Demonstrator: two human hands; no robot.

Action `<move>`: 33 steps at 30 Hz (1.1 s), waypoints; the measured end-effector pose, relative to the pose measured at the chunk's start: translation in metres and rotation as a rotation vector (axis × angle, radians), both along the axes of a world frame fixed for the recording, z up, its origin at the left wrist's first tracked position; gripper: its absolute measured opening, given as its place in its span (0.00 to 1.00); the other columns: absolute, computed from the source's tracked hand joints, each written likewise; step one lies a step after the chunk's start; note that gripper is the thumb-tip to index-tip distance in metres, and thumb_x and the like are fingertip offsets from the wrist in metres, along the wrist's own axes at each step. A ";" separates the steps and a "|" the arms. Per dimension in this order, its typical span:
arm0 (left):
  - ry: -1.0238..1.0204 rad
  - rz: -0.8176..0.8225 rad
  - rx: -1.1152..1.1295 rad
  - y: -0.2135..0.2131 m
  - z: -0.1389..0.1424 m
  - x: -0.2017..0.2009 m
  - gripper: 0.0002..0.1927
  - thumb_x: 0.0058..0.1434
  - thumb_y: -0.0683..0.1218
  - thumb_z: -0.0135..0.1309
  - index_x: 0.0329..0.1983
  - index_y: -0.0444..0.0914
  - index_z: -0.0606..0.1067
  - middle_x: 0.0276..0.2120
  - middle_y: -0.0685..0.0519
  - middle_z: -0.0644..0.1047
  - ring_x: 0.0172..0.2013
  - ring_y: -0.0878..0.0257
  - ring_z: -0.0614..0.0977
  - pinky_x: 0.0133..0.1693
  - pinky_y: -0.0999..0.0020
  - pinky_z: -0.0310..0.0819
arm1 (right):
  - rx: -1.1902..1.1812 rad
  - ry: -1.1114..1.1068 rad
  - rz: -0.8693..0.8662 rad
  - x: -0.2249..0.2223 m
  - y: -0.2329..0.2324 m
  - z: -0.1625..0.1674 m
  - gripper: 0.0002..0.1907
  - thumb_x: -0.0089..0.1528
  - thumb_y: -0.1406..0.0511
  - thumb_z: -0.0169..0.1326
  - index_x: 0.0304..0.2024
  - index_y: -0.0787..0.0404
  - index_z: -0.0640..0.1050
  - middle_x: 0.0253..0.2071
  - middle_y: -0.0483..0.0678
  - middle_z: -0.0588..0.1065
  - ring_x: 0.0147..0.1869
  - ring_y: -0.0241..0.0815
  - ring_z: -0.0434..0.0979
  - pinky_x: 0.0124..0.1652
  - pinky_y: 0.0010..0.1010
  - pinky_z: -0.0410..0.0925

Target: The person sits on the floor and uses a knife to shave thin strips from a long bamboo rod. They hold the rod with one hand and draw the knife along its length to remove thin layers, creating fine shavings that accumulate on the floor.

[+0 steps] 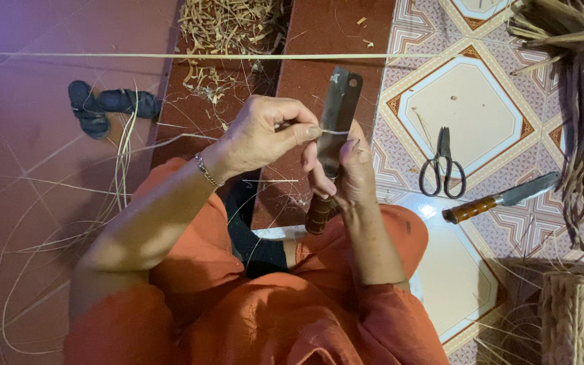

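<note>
While the person sits on the floor in orange clothes, the right hand (pixel 353 169) holds a big flat-bladed knife with a dark grey metal blade and a brown banded handle (pixel 336 118), blade pointing to 12 o'clock. Its fingers are closed around the knife where blade meets handle. The left hand (pixel 265 135) is at 9 o'clock from the blade. Its fingers are pinched shut on a thin pale strip of plant fibre (pixel 332 132), which lies across the blade.

At 3 o'clock, black metal scissors (pixel 443 165) lie on the patterned tile floor (pixel 468 111). Just past them lies a second knife with a striped brown handle (pixel 501 198). At 12 o'clock is a pile of dry fibre scraps (pixel 228 27). A woven basket (pixel 579 318) sits at 4 o'clock.

The fingers are very close to the sharp edge, so a slip could cut them. The thin strip could snap if pulled too hard, or split unevenly if it slides sideways on the blade.
</note>
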State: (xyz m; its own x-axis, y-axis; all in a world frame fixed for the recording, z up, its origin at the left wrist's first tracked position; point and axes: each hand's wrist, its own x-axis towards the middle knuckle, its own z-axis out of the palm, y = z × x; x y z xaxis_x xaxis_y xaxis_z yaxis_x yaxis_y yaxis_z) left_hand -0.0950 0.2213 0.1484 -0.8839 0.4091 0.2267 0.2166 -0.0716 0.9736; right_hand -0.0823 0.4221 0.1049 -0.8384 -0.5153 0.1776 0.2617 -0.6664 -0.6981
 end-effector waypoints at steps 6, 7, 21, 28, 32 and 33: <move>-0.052 0.062 -0.205 -0.010 0.000 -0.005 0.06 0.67 0.40 0.59 0.44 0.33 0.80 0.31 0.56 0.78 0.28 0.74 0.76 0.29 0.79 0.72 | 0.023 0.031 -0.034 -0.002 0.012 0.007 0.33 0.67 0.45 0.54 0.63 0.58 0.63 0.31 0.60 0.75 0.15 0.33 0.63 0.15 0.23 0.56; -0.044 0.066 -0.199 -0.010 -0.001 -0.004 0.06 0.67 0.40 0.59 0.44 0.33 0.80 0.31 0.57 0.78 0.29 0.75 0.74 0.29 0.79 0.69 | 0.031 0.029 -0.030 -0.001 0.013 0.007 0.33 0.67 0.45 0.54 0.63 0.59 0.64 0.31 0.60 0.75 0.16 0.35 0.63 0.15 0.24 0.57; -0.102 0.041 -0.030 -0.008 -0.012 0.001 0.04 0.69 0.40 0.59 0.43 0.34 0.81 0.33 0.59 0.79 0.33 0.75 0.74 0.34 0.80 0.69 | 0.155 0.002 -0.053 0.012 0.010 0.011 0.38 0.67 0.40 0.50 0.63 0.63 0.68 0.26 0.55 0.70 0.16 0.35 0.59 0.15 0.26 0.56; -0.002 0.019 -0.012 -0.004 -0.015 0.002 0.04 0.70 0.40 0.58 0.44 0.33 0.80 0.34 0.58 0.79 0.35 0.75 0.77 0.38 0.78 0.73 | 0.157 0.053 -0.053 0.012 0.007 0.016 0.38 0.67 0.40 0.50 0.61 0.64 0.67 0.25 0.54 0.70 0.16 0.33 0.59 0.16 0.25 0.57; -0.041 0.028 0.020 -0.001 -0.016 0.003 0.04 0.69 0.39 0.59 0.43 0.33 0.80 0.34 0.57 0.80 0.35 0.74 0.77 0.37 0.78 0.73 | 0.161 0.057 -0.081 0.012 0.003 0.014 0.36 0.67 0.40 0.52 0.60 0.61 0.65 0.25 0.53 0.70 0.16 0.34 0.61 0.16 0.25 0.58; -0.044 0.027 0.026 0.000 -0.016 0.003 0.04 0.69 0.39 0.59 0.43 0.33 0.80 0.34 0.56 0.80 0.35 0.73 0.77 0.38 0.77 0.74 | 0.150 0.048 -0.078 0.012 0.002 0.013 0.36 0.67 0.40 0.52 0.59 0.61 0.66 0.25 0.53 0.70 0.16 0.34 0.60 0.16 0.24 0.58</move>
